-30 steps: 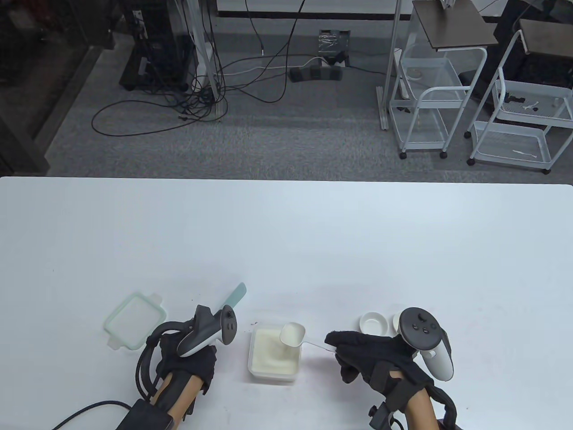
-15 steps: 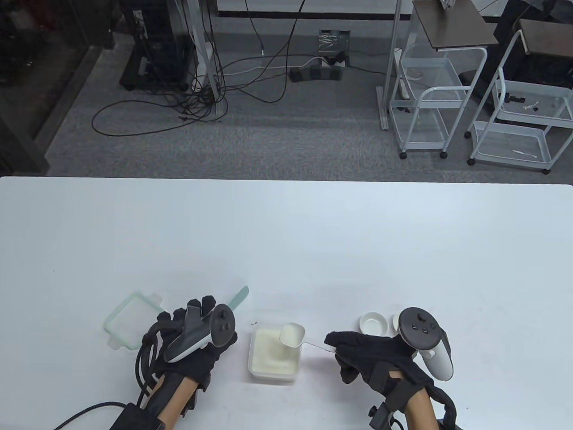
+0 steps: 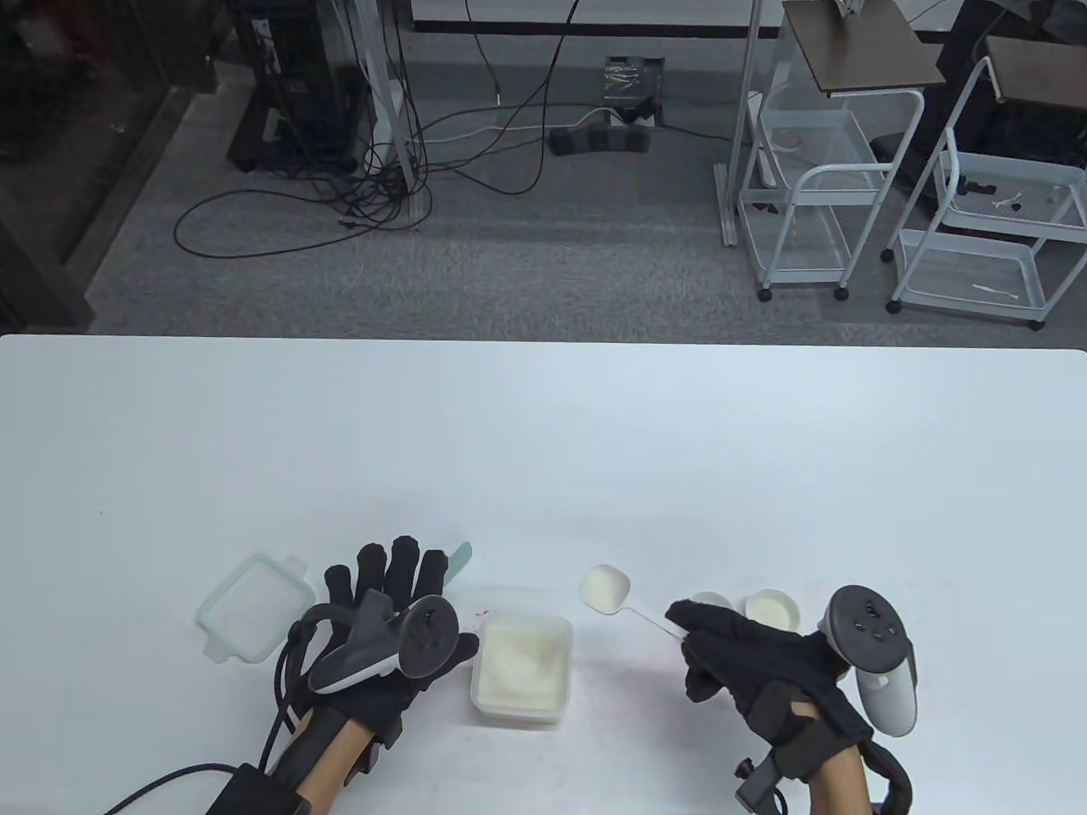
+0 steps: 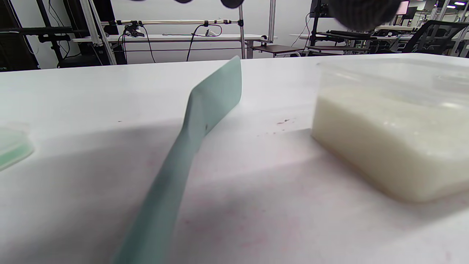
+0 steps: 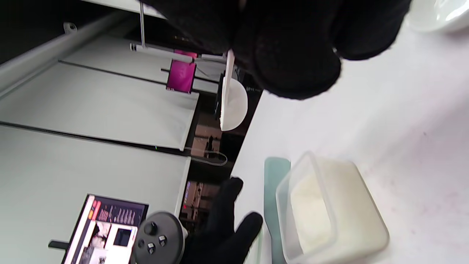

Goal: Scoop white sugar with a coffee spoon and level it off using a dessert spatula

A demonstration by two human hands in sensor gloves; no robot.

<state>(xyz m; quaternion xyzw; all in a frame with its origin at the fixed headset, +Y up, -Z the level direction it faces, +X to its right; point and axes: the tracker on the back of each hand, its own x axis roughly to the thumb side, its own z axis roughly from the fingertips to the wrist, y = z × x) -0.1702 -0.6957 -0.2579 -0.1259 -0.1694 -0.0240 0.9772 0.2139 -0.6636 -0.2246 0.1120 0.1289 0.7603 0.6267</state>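
Pinching the coffee spoon (image 3: pixel 605 588) by its handle, the right hand (image 3: pixel 737 660) held its heaped bowl beyond the sugar container (image 3: pixel 520 669). Left of that container, the left hand (image 3: pixel 386 632) lay spread over the dessert spatula (image 4: pixel 190 143) on the worktop (image 3: pixel 543 441).

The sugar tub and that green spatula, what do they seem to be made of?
The sugar tub looks like clear, slightly frosted plastic: the sugar shows through its walls. The green spatula looks like matte, pale plastic or silicone, thin and flat, with no shine; which one I cannot tell.
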